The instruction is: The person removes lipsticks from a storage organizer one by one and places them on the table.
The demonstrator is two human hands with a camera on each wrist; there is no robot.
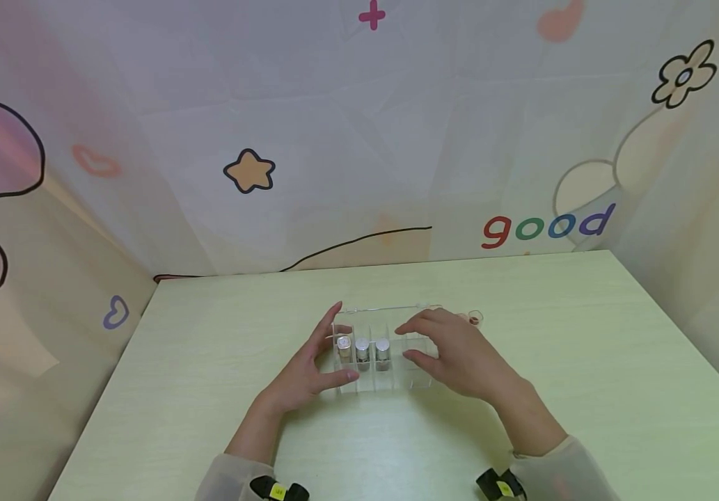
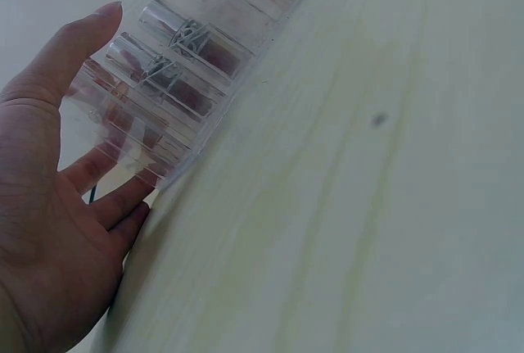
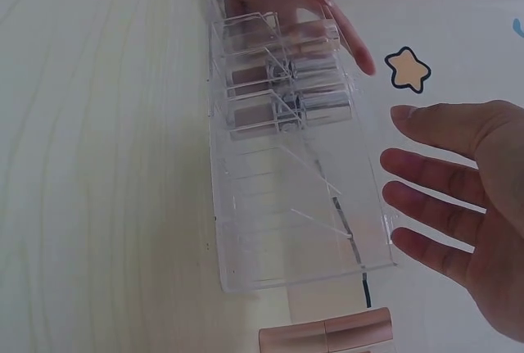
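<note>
A clear plastic lipstick organizer (image 1: 422, 379) with slanted dividers stands on the table. Its left slots hold three lipstick tubes: two with silver caps (image 1: 383, 348) and, at the left end, a rose-gold tube (image 3: 315, 35). My left hand (image 1: 301, 372) grips the organizer's left end, thumb in front and fingers behind. Part of those fingers shows through the plastic in the left wrist view. By the organizer's right half, my right hand (image 1: 462, 351) hovers with thumb and fingers apart, holding nothing. In the right wrist view its fingertips (image 3: 401, 197) are beside the organizer's upper edge.
Behind the right hand lies a rose-gold tube (image 3: 327, 335), partly cut off by the right wrist view's edge; the head view shows a small rose-gold item (image 1: 475, 318) there. The pale wooden table (image 1: 585, 348) meets a printed cloth backdrop (image 1: 334, 139) at its back and sides.
</note>
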